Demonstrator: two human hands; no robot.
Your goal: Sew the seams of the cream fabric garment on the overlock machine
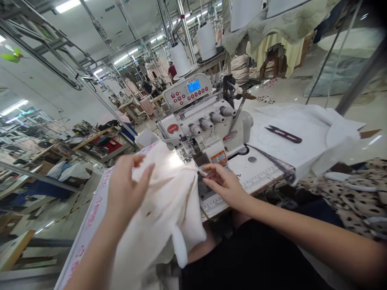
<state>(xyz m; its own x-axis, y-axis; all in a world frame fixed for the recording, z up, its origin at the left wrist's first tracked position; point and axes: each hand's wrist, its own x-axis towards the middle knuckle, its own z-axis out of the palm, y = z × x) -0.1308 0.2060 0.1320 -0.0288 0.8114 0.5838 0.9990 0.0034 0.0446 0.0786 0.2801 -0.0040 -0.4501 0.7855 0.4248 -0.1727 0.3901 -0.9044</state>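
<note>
The left hand (125, 189) pinches the upper edge of a piece of white cloth (163, 217), fingers closed on a fold. The right hand (222, 183) rests just in front of the sewing machine (205, 125), fingertips narrowed on the cloth's edge where it meets the needle area, and seems to hold a small thin tool; it is too small to tell which. The cloth lies bunched in front of the sewing machine, its far edge under the presser foot (185, 153), the rest hanging off the counter (260, 169) toward the person's lap. It looks soft, light and limp, likely to slump or slide if released, so it is best held at the edges near the seam with both hands.

To the right of the sewing machine, more white fabric (308, 133) is spread out with a pair of black thread snips (283, 134) lying on it. Behind the sewing machine stand large white thread cones (180, 58). A spotted fabric (347, 193) lies farther right, near the person's right arm. Left of the sewing machine, well apart, other workstations fill the hall. The machine's head stands close over the seam, leaving little room for fingers.
</note>
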